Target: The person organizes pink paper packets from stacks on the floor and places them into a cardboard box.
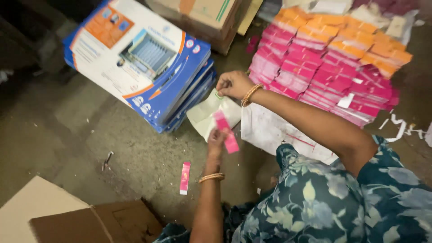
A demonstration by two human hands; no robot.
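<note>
My left hand (216, 140) rises from the bottom centre and holds a flat pink carton (227, 132) by its lower end, tilted over the floor. A gold bangle sits on that wrist. My right hand (233, 83) reaches across from the right with its fingers closed, pinching the top corner of a white sheet (208, 114) that lies just behind the pink carton. Close to the right of this hand stands a big pile of pink and orange flat cartons (328, 67).
A stack of blue-and-white printed boxes (135, 63) lies left of my hands. Another flat pink carton (185, 177) lies on the concrete floor. Brown cardboard (90, 222) fills the bottom left, a cardboard box (202, 15) stands at the top, and white paper (270, 132) lies under my right forearm.
</note>
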